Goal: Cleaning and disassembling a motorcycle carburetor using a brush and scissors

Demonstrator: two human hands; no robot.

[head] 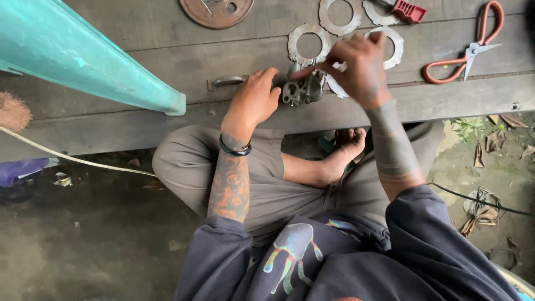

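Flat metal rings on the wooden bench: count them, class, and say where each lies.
4 clearly visible: one ring above the metal part, one at the top edge, one beside the red tool, one behind the right hand. Others may be hidden beneath that hand.

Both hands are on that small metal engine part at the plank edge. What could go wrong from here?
1. The metal part sits close to the edge of the wooden plank; if the left hand loosens, it could roll off onto the lap or ground.
2. The thin pale piece under the right hand looks flimsy and might bend or tear.
3. The scissors lie open nearby, so a sideways reach risks a cut.
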